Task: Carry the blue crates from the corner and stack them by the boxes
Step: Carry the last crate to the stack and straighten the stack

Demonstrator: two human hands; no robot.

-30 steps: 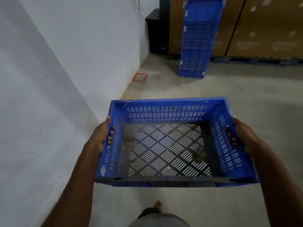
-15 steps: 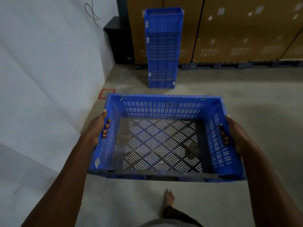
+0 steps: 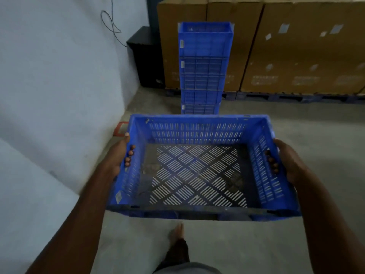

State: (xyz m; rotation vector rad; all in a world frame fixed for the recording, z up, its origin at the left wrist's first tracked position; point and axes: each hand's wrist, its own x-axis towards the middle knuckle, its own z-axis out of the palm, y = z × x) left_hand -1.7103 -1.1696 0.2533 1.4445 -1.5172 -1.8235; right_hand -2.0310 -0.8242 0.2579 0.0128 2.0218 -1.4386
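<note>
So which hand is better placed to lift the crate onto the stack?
Neither alone. The left hand and right hand grip opposite side walls of the carried crate, fingers curled inside. The stack of crates stands straight ahead, so probably both lift together.

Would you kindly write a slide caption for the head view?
Both hands, left and right, carry an empty blue crate toward the crate stack by cardboard boxes.

I see a blue crate held level, my left hand gripping its 9 o'clock wall, my right hand its 3 o'clock wall, fingertips curled inside. At 12 o'clock a stack of blue crates stands against cardboard boxes.
</note>
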